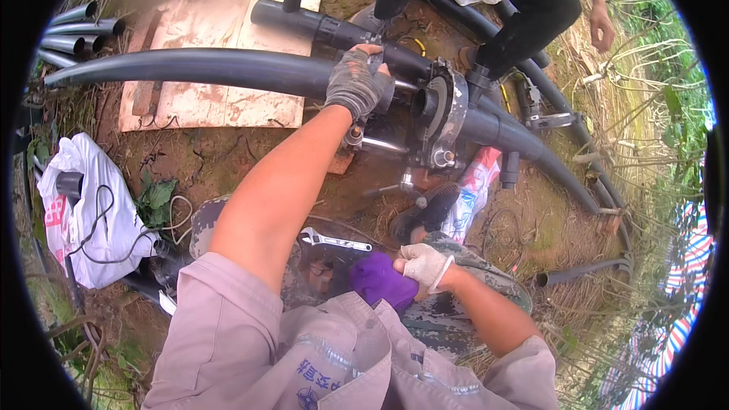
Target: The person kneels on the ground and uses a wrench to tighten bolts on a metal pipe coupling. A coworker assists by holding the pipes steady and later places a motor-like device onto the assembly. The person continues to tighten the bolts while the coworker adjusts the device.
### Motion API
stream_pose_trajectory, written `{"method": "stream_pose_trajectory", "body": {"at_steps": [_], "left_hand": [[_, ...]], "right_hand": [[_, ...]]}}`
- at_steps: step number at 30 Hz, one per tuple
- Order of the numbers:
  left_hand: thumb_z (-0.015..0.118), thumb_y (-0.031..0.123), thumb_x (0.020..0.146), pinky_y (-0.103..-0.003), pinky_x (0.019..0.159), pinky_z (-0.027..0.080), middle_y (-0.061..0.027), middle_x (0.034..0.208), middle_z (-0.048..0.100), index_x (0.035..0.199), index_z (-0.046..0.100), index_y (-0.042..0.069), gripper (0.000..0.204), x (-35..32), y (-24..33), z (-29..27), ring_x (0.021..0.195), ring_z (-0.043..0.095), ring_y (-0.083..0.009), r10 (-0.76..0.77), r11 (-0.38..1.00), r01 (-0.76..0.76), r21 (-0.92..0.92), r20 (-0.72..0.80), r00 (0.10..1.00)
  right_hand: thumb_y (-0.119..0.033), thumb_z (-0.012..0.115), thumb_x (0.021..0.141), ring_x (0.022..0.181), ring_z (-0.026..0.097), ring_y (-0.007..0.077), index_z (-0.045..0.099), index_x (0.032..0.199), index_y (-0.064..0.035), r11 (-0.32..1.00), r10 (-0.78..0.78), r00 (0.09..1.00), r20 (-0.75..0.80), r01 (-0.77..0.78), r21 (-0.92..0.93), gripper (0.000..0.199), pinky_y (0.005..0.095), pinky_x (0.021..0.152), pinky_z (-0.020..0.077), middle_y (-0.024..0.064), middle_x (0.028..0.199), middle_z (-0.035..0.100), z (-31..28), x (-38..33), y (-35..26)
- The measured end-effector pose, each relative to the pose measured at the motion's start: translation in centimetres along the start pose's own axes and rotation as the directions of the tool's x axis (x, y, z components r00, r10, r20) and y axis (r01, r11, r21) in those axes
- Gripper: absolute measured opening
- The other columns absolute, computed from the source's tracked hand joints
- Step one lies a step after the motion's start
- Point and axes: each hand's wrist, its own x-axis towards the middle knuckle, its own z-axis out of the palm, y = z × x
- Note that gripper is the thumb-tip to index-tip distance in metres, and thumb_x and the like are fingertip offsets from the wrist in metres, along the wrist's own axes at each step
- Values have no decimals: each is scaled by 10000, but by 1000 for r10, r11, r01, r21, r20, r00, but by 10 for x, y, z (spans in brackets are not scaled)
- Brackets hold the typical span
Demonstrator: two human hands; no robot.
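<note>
My left hand [355, 83], in a dark grey glove, reaches forward and curls over a metal pipe clamp [354, 135] at the end of a long black plastic pipe [205, 67]. Its palm side is hidden. Across a short gap on steel guide rods [383, 145] stands a second round clamp [453, 110], gripping another black pipe [486, 127]. Close to my lap, my right hand [424, 267], in a whitish glove, is closed on a bunched purple cloth [382, 279]. An adjustable wrench [336, 241] lies just beyond the cloth.
A person in black trousers [524, 7] is across the pipes, one bare hand [601, 29] hanging. A dirty white board [220, 99] lies under the pipe. White plastic bags [95, 216] and several pipe ends [76, 30] are at left. A short pipe [581, 272] lies right.
</note>
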Motion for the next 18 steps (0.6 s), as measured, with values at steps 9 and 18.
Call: {"method": "stream_pose_trajectory", "body": {"at_steps": [9, 18], "left_hand": [[686, 217, 913, -427, 1009, 484, -204, 1195, 664, 1290, 604, 119, 398, 3, -14, 9, 1117, 644, -362, 116, 993, -116, 36, 3, 993], [667, 170, 926, -375, 1000, 487, -161, 1178, 673, 1281, 601, 93, 369, 2, -11, 8, 1086, 649, -281, 64, 997, -65, 44, 17, 998]], "right_hand": [[-147, 749, 932, 709, 454, 87, 538, 915, -52, 782, 224, 549, -805, 392, 485, 231, 279, 628, 421, -17, 794, 526, -22, 29, -66], [-216, 719, 940, 1036, 617, 266, 565, 1296, -62, 809, 96, -26, -995, 584, 63, 417, 376, 927, 490, 153, 1165, 632, -81, 171, -110]]}}
